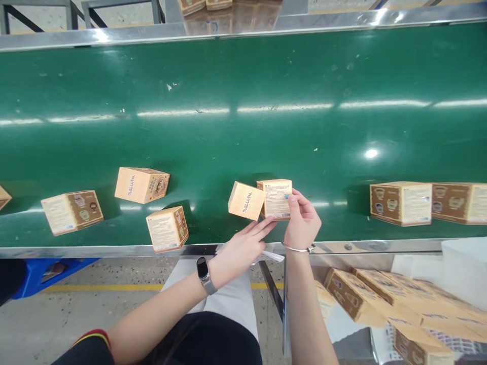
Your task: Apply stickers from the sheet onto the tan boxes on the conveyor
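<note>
A small cardboard box [277, 200] with a printed cream side facing up lies on the green conveyor belt [243, 147]. My right hand [303, 220] grips its right edge, thumb on the face beside a small blue sticker [286, 196]. My left hand [245, 248] reaches in from below, its fingers stretched to the box's lower edge. A white sheet [273, 256] shows on both sides of the left palm, apparently held under it; the thumb is hidden. Touching the held box on its left is a tilted box [246, 201] with dark lettering on its plain face.
Left along the belt lie several boxes, among them a lettered box [131, 185] and a cream-sided box [163, 230]. Two boxes stand end to end at right, the nearer a brown box [399, 204]. Several stacked boxes [357, 299] fill the lower right. A metal rail [342, 247] edges the belt.
</note>
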{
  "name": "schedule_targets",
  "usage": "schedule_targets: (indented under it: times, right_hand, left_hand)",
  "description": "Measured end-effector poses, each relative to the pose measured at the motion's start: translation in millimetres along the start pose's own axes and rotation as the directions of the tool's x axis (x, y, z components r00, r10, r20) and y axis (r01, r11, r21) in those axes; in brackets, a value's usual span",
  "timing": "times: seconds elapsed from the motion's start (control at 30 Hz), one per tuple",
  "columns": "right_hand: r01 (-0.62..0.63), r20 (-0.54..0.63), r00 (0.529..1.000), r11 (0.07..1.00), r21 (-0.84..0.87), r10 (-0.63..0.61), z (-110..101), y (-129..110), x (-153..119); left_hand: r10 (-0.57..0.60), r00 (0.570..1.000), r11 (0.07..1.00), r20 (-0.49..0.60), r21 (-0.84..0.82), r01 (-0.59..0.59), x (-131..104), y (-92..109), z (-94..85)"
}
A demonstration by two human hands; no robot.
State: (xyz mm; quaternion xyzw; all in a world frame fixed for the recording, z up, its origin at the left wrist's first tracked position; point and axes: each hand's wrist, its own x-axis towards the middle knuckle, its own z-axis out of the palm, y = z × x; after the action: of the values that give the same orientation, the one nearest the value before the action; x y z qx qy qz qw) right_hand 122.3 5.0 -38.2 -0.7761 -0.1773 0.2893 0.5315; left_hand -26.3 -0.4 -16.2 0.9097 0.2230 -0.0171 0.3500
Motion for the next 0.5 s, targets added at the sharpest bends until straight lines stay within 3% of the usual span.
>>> schedule_targets:
  times: [0.3,0.5]
  right_hand:
    - [0.063,-0.062,0.996,0.996,-0.068,-0.067,-3.8,4.2,9.3]
    - [0.159,-0.110,0.975,0.950,-0.267,-0.194,-7.7,9.0,16.1]
  left_hand:
    - [0.020,1.000,1.000,0.020,0.021,-0.020,15.8,6.4,1.1]
    - [0.038,0.999,0.999,0.029,0.013,-0.039,26.4,10.3,0.0]
